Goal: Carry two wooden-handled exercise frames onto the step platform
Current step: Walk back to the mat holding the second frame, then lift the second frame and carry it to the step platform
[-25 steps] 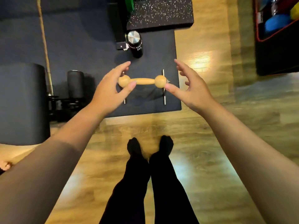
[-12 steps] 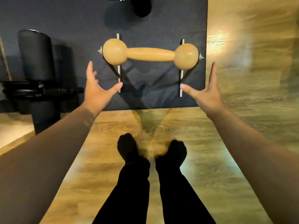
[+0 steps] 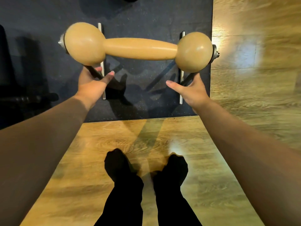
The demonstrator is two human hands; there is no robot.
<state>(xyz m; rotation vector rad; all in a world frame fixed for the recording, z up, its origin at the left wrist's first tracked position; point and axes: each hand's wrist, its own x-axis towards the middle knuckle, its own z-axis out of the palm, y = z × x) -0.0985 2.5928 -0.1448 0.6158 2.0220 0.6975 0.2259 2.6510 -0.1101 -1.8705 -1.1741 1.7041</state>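
- Shows one frame standing on the dark mat, apparently not yet lifted.
- Puts the left hand and right hand at its legs; cannot tell whether the fingers grip.
- Leaves both carries undone; shows no platform, no second frame.

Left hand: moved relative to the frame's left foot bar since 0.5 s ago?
Yes. The left hand has gone forward, away from the mat edge, along the left foot bar, up to the dark strut under the left wooden ball.
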